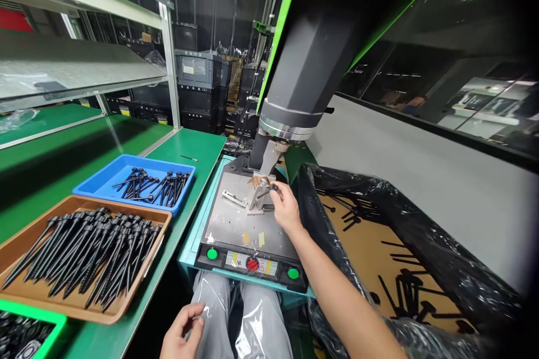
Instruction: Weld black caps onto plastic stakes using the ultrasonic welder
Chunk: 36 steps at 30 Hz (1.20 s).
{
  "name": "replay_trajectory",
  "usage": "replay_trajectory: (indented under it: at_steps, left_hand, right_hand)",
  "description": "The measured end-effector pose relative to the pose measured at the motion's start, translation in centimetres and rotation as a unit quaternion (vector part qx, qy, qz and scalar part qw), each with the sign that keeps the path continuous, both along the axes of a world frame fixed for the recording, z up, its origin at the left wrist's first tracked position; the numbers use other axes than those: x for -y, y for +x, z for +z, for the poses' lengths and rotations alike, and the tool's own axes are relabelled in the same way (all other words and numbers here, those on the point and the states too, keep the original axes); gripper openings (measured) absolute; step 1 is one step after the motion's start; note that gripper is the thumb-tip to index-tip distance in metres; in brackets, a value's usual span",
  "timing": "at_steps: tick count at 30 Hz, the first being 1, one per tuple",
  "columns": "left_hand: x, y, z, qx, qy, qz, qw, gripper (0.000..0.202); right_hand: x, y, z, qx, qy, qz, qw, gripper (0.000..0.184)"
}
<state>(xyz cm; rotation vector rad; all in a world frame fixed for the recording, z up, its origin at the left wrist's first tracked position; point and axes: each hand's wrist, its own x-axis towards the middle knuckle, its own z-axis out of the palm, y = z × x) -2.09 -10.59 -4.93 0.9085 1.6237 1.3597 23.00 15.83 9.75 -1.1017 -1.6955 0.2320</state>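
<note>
My right hand [287, 207] reaches to the metal fixture [255, 199] on the machine's plate. Its thumb and fingers are closed on a small black part [273, 187] at the fixture's right side; the far end is hard to make out. Right above the fixture comes down the machine's grey, blade-like horn [270, 158]. Over my lap, my left hand [184, 334] hangs loosely curled, with a gap between thumb and forefinger and nothing seen in it.
On the left green bench stand a brown tray [122, 314] of long black stemmed parts, a blue tray [90, 184] with similar ones, and a green bin [54, 314]. At right lies a black-lined box [362, 247] with several black parts. Green buttons [211, 253] and a red button [252, 264] line the machine's front.
</note>
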Motion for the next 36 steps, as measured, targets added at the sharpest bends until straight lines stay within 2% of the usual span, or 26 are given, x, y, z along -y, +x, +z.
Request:
replay_trajectory:
  at_steps: [4, 8, 11, 14, 16, 19, 23, 27, 29, 32, 36]
  left_hand:
    - [-1.3, 0.1, 1.8, -0.047, 0.056, -0.052, 0.996, 0.041]
    - [-3.7, 0.8, 5.2, -0.115, 0.127, -0.144, 0.975, 0.027]
    - [-5.8, 2.0, 7.9, -0.157, 0.210, -0.186, 0.947, 0.022]
    - [-7.7, 3.4, 10.0, -0.209, 0.272, -0.204, 0.917, 0.023]
    - [-8.6, 4.2, 10.8, -0.251, 0.291, -0.203, 0.901, 0.027]
    - [-9.5, 5.3, 11.0, -0.280, 0.293, -0.210, 0.890, 0.028]
    - [-9.5, 5.7, 10.6, -0.258, 0.270, -0.283, 0.883, 0.020]
    - [-7.7, 4.8, 11.8, -0.256, 0.217, -0.335, 0.880, 0.024]
    - [-6.4, 3.9, 12.8, -0.252, 0.174, -0.365, 0.879, 0.023]
    - [-4.2, 1.8, 14.1, -0.186, 0.064, -0.409, 0.891, 0.022]
    - [-1.0, -2.0, 16.0, -0.101, -0.078, -0.401, 0.907, 0.026]
  right_hand:
    - [6.4, 0.1, -0.5, -0.003, 0.024, 0.066, 0.998, 0.030]
    - [10.7, -0.5, 0.0, 0.024, 0.057, 0.102, 0.993, 0.029]
    - [12.3, -0.9, -0.1, 0.011, 0.057, 0.117, 0.991, 0.028]
    - [13.2, -1.4, -1.1, -0.041, 0.017, 0.135, 0.990, 0.026]
    - [13.9, -1.9, -2.0, -0.097, -0.018, 0.148, 0.984, 0.024]
    - [14.8, -3.0, -2.7, -0.189, -0.069, 0.150, 0.968, 0.029]
    - [15.9, -3.9, -1.8, -0.293, -0.144, 0.140, 0.935, 0.033]
    - [16.7, -2.8, -1.2, -0.341, -0.249, 0.153, 0.893, 0.036]
    - [16.8, -2.0, -1.9, -0.305, -0.285, 0.169, 0.893, 0.035]
    - [16.8, -1.7, -3.8, -0.259, -0.283, 0.225, 0.896, 0.028]
    - [17.5, -2.6, -5.2, -0.232, -0.301, 0.327, 0.865, 0.024]
